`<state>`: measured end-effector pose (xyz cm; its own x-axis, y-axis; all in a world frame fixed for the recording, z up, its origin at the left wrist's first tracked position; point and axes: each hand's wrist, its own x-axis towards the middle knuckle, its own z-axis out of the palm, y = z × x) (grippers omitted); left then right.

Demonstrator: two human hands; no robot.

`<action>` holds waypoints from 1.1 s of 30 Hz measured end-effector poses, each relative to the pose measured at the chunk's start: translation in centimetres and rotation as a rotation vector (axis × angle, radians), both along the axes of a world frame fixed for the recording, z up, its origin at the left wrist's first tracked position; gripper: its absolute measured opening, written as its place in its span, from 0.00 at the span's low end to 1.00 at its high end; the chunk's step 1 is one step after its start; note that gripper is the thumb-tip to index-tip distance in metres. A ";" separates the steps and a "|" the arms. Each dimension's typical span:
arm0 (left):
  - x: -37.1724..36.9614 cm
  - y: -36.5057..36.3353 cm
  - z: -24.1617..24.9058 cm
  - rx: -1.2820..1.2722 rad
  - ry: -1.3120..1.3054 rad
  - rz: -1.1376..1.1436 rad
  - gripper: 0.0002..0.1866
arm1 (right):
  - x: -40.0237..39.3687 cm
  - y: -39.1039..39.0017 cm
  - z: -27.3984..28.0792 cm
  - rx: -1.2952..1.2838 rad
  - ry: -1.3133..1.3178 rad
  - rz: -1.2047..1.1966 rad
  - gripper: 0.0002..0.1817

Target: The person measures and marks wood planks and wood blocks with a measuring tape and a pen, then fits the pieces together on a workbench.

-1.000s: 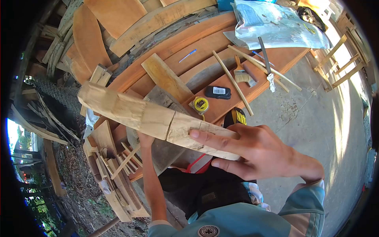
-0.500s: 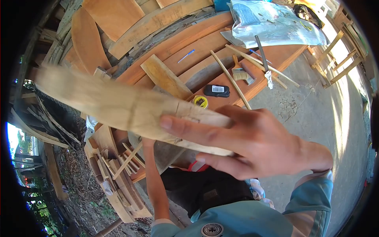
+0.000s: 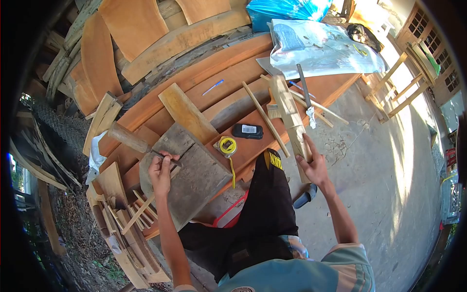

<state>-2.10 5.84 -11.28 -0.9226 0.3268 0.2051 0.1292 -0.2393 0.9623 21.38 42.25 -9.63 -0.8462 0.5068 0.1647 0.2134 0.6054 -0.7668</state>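
Observation:
My left hand (image 3: 161, 173) is closed around the metal end of a chisel (image 3: 130, 138), over a worn grey board (image 3: 194, 180). The chisel's thick wooden handle points up and left. In my right hand (image 3: 315, 164) is the lower part of a long carved wooden piece (image 3: 287, 109), which stands nearly upright beside the bench, over the concrete floor. Its upper end overlaps the view of a brush (image 3: 274, 110). A yellow tape measure (image 3: 227, 145) and a black case (image 3: 247, 131) lie on the bench between my hands.
Thin sticks (image 3: 265, 117), a saw-like blade (image 3: 304, 82) and a blue pen (image 3: 213, 87) lie on the bench. Plastic sheeting (image 3: 321, 48) covers its far end. Stacked boards (image 3: 131, 29) stand behind. A wooden stool (image 3: 399, 87) is at right, a slipper (image 3: 305, 195) below.
My right hand has carried the wooden piece away from the camera, down and to the right, turning it nearly upright. My left hand, mostly hidden before, now shows with the chisel.

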 end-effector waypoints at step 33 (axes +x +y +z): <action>0.1 0.3 0.8 -0.106 -0.066 -0.040 0.09 | -10.0 4.8 -7.0 0.289 -0.421 0.166 0.46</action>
<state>-1.96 6.11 -10.49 -0.9188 0.3800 0.1069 0.0573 -0.1394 0.9886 11.39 47.09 -16.63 -0.9341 0.3445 -0.0934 0.3497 0.8310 -0.4326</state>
